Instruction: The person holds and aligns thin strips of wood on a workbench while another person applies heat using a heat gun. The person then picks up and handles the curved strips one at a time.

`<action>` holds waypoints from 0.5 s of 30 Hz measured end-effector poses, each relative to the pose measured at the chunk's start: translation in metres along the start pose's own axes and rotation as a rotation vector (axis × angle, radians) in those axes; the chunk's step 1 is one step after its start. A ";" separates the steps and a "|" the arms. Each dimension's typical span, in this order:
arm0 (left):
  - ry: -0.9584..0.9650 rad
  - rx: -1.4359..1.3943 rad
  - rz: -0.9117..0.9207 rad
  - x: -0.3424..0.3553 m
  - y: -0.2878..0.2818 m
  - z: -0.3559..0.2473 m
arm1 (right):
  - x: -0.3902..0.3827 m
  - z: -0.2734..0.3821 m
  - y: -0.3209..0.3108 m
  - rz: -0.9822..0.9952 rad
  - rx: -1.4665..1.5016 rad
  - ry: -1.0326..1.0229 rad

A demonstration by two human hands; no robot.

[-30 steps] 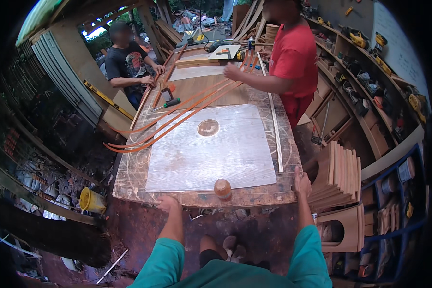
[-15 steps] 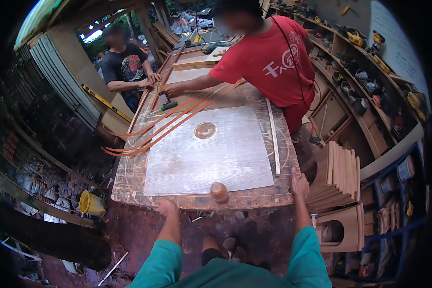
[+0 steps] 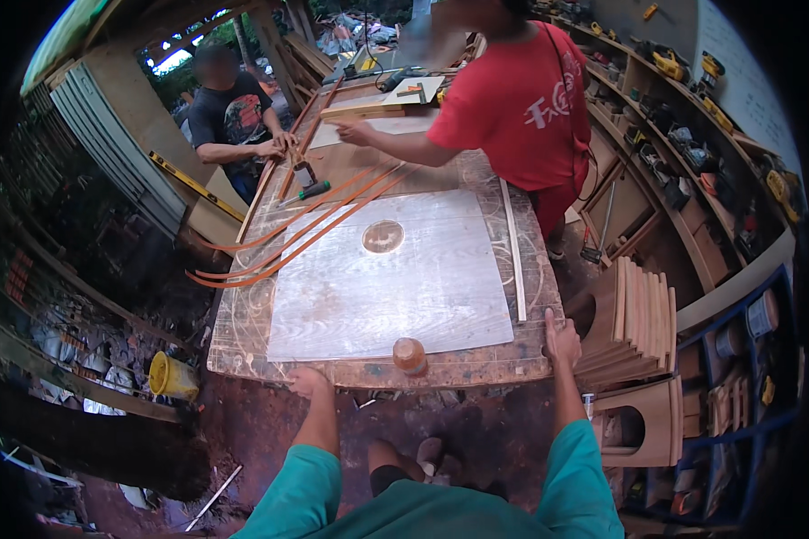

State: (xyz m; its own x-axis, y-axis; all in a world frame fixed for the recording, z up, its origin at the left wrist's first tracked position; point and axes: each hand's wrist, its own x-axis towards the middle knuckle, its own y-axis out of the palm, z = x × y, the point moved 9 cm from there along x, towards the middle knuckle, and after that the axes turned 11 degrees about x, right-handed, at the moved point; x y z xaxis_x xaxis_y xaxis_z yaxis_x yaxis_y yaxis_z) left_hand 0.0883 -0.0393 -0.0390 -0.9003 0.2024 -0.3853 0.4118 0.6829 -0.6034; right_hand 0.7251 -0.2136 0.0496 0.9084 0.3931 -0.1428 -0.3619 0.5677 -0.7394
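Both my hands are at the near edge of a worn wooden workbench (image 3: pixel 458 366). My left hand (image 3: pixel 309 382) is closed over the edge near the left corner. My right hand (image 3: pixel 562 341) grips the right corner, thumb on top, the other fingers partly hidden. Between them a jar (image 3: pixel 410 357) with brownish contents stands at the edge. A pale grey wood-grain sheet (image 3: pixel 377 305) lies flat behind it, with a round brown patch (image 3: pixel 384 236) near its far side. Several thin orange-brown strips (image 3: pixel 319 226) curve across the sheet's far left corner, their ends overhanging the bench.
A person in red (image 3: pixel 521 108) leans over the bench's right side; another in dark clothing (image 3: pixel 234 126) works at the left. A green-handled tool (image 3: pixel 315 189) lies between. Stacked cut boards (image 3: pixel 625 314) stand right, below tool shelves (image 3: pixel 683 135). A yellow bucket (image 3: pixel 173 377) sits left.
The person in red has drawn an arm back from the bottle-like item near the green-handled tool and now holds the hand over the bench. The strips' far ends reach less far right. My hands stay put.
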 end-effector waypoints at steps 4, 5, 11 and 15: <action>0.001 0.002 0.018 -0.004 -0.002 -0.004 | 0.001 -0.002 0.003 0.013 -0.012 0.024; 0.001 0.007 0.030 -0.006 -0.002 -0.005 | 0.001 -0.002 0.003 0.003 -0.012 0.022; 0.000 0.009 0.005 -0.001 0.002 -0.005 | -0.001 0.004 0.002 0.002 -0.027 0.013; -0.011 0.011 0.027 0.002 0.003 -0.005 | -0.003 0.008 0.000 0.007 -0.027 0.032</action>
State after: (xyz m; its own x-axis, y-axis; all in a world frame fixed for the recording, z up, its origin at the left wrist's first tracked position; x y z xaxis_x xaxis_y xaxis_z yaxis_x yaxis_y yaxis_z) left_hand 0.0873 -0.0338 -0.0382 -0.8874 0.2126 -0.4090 0.4372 0.6697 -0.6003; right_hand 0.7212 -0.2090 0.0556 0.9121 0.3736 -0.1688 -0.3631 0.5450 -0.7557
